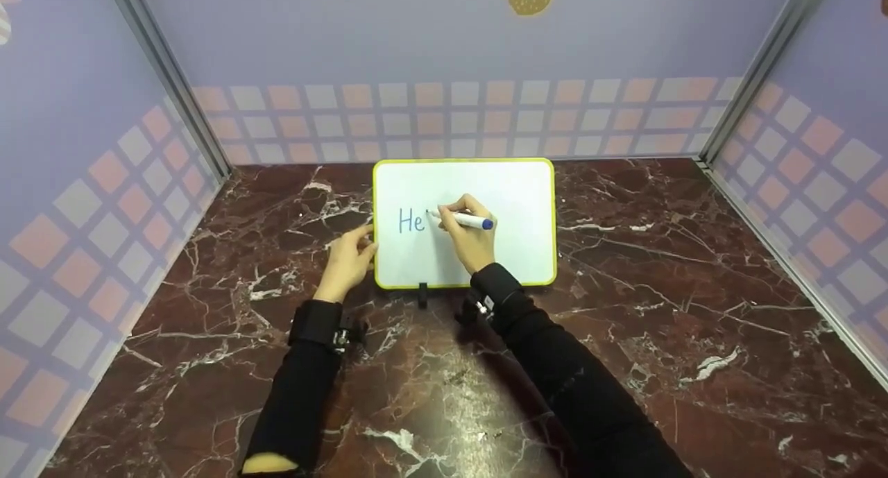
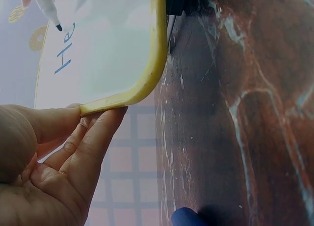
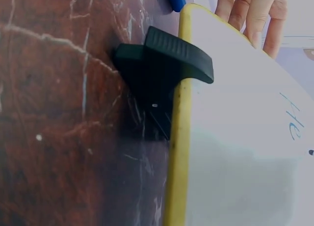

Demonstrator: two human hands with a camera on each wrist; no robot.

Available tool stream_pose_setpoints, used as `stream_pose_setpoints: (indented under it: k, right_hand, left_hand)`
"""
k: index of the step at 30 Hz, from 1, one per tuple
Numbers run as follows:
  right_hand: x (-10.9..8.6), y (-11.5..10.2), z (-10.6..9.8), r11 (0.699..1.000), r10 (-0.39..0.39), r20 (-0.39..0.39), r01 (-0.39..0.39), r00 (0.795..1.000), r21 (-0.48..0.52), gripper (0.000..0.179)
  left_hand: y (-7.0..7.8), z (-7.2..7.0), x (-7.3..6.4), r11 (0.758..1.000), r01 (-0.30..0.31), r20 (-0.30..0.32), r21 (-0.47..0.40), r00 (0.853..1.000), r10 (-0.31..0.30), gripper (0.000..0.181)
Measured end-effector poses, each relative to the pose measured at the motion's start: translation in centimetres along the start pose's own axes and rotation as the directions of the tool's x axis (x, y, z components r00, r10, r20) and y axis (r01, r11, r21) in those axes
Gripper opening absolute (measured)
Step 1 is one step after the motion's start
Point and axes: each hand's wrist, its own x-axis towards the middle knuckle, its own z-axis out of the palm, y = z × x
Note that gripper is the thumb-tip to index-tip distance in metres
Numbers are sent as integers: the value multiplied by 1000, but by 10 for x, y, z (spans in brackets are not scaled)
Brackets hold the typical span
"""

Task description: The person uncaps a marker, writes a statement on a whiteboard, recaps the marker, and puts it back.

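A whiteboard [image 1: 513, 186] with a yellow frame leans tilted on the table, and "He" is written on it in blue [image 1: 411, 221]. My left hand [image 1: 348, 257] pinches its left edge, the thumb on one side and the fingers [image 2: 100, 142] on the other. In my right hand [image 1: 473, 239] is a white marker [image 1: 461, 219] with a blue end, its dark tip close to the right of the "e". Whether the tip touches the board cannot be told. A black stand foot [image 3: 179, 57] hooks over the board's lower edge.
The table [image 1: 694, 311] is dark red marbled stone. Purple walls [image 1: 444, 48] with checked bands enclose it at the back and both sides. Behind the board a blue object [image 2: 188, 217] shows only partly in the wrist views, its kind unclear.
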Motion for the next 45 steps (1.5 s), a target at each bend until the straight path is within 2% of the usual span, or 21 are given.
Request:
stream_pose_setpoints:
  k: [10, 17, 25, 29, 36, 45]
  right_hand:
    - [2, 0, -2, 999, -20, 27, 21, 999, -41, 18]
    - [-5, -1, -7, 998, -10, 60, 14, 998, -65, 25]
    - [-5, 1, -12, 1000, 6, -24, -5, 1000, 5, 21]
    - [1, 1, -13, 1000, 2, -34, -2, 999, 2, 19]
    - [5, 1, -14, 999, 17, -5, -17, 1000, -35, 16]
    - [-4, 1, -21, 998, 3, 38, -1, 999, -55, 27]
  left_hand:
    - [2, 1, 2, 1000, 11, 0, 15, 1000, -11, 41]
    - [1, -2, 1, 999, 34, 33, 3, 999, -34, 44]
    - [-2, 0, -1, 1000, 27, 21, -8, 999, -27, 42]
    - [-1, 1, -1, 1000, 18, 14, 3, 1000, -18, 42]
    - [1, 1, 1, 1000, 22, 15, 7, 1000, -22, 42]
    - [1, 0, 0, 1000, 22, 13, -5, 1000, -22, 41]
